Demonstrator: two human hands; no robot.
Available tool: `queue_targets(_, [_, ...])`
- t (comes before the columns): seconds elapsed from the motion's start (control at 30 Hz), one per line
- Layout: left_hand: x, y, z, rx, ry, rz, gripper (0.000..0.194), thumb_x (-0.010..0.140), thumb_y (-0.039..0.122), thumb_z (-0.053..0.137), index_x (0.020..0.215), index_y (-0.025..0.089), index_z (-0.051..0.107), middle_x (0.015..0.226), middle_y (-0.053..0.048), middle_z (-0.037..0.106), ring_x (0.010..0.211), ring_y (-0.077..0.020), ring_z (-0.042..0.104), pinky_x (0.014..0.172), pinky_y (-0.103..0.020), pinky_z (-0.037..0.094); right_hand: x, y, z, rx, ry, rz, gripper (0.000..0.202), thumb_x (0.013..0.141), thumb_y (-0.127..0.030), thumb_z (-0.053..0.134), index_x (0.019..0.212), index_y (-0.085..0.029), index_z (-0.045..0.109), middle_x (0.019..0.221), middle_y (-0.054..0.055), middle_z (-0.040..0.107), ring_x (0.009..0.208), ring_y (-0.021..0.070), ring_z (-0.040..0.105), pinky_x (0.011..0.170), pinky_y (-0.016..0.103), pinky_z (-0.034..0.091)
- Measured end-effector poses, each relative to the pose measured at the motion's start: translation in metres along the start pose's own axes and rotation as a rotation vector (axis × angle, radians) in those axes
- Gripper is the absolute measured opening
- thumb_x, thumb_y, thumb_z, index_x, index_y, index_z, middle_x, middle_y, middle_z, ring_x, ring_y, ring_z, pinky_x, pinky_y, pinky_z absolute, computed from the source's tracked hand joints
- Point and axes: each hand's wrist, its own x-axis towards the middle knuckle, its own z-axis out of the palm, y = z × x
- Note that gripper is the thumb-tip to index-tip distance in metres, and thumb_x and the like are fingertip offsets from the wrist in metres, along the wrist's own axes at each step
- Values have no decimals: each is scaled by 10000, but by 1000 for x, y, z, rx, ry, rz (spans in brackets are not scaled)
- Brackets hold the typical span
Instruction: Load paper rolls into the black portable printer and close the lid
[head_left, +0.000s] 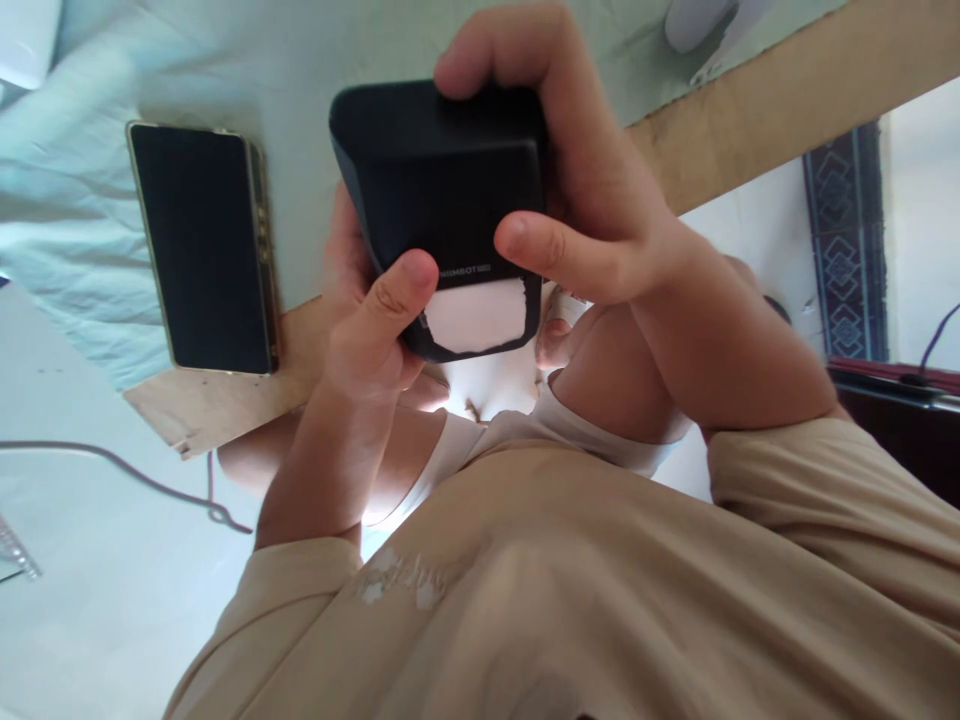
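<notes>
And here both hands are working together: the left hand [367,325] is wrapping one side of the black device [442,195], thumb lying on its face, while the right hand [600,190] is gripping the opposite side, a finger curling over the far end and the thumb reaching across the face. The visible fingers are clamping on the device; those beneath are hiding from view, so I'm not telling how they sit. The device is hanging in the grip, in this view overlapping the near edge of the table [750,130]. The lifting, I'd judge, is standing complete, and the lettered face is showing. A ragged-edged white patch [476,315] is covering the end nearest the body; whether it is finished work, the picture isn't revealing. As for what's left, the device isn't resting on anything, so setting it down is waiting, and the phone [202,250], dark-screened, is lying untouched near the table's near left corner.
</notes>
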Motion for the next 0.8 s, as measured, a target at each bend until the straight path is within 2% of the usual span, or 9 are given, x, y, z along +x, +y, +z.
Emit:
queue_targets(0.1, [0,0,-2,-7,-97,18,751,679,405,825,1317,163,511,1248,-87,658,1499,-409,428,1134,-634,531,0,1,0,-46,11,-18,640,911,-386,395,1349,80,364,1359,68,482,1304,30,472,1220,180,407])
queue_targets(0.17, [0,2,-2,5,-119,32,720,707,401,801,1324,172,508,1209,-72,679,1493,-381,450,1142,-616,537,0,1,0,-76,5,-23,658,899,-394,388,1348,87,366,1366,71,486,1310,34,470,1214,182,401])
queue_targets(0.33, [-2,5,0,63,-132,26,651,718,401,791,1293,225,544,1125,-31,723,1433,-292,545,1114,-477,604,0,-1,-2,-127,0,-25,674,893,-401,360,1337,106,361,1363,75,493,1301,38,473,1192,180,396])
queue_targets(0.5, [-3,6,4,81,-112,25,703,704,419,792,1326,241,518,1198,-27,703,1429,-309,546,1103,-556,586,-1,-3,-2,-127,-24,-35,693,892,-392,393,1340,134,348,1386,98,486,1319,40,480,1219,170,378])
queue_targets(0.6, [-3,5,4,30,-110,16,722,672,398,817,1305,226,518,1172,-48,703,1448,-324,521,1112,-578,567,-1,-1,-2,-123,-22,-40,654,910,-379,397,1348,106,362,1396,88,486,1335,33,476,1234,166,376])
queue_targets(0.7, [-3,3,2,11,-111,10,630,700,398,795,1251,223,546,1103,-41,705,1447,-320,522,1125,-572,564,-2,2,-1,-122,-4,-37,614,932,-388,395,1358,54,369,1390,62,481,1321,28,477,1223,164,404])
queue_targets(0.8, [-3,4,1,18,-93,-17,541,732,376,773,1212,236,566,1121,-32,696,1428,-300,545,1161,-531,550,-3,1,1,-100,18,-21,547,970,-357,352,1358,28,376,1371,51,477,1294,11,478,1220,143,411])
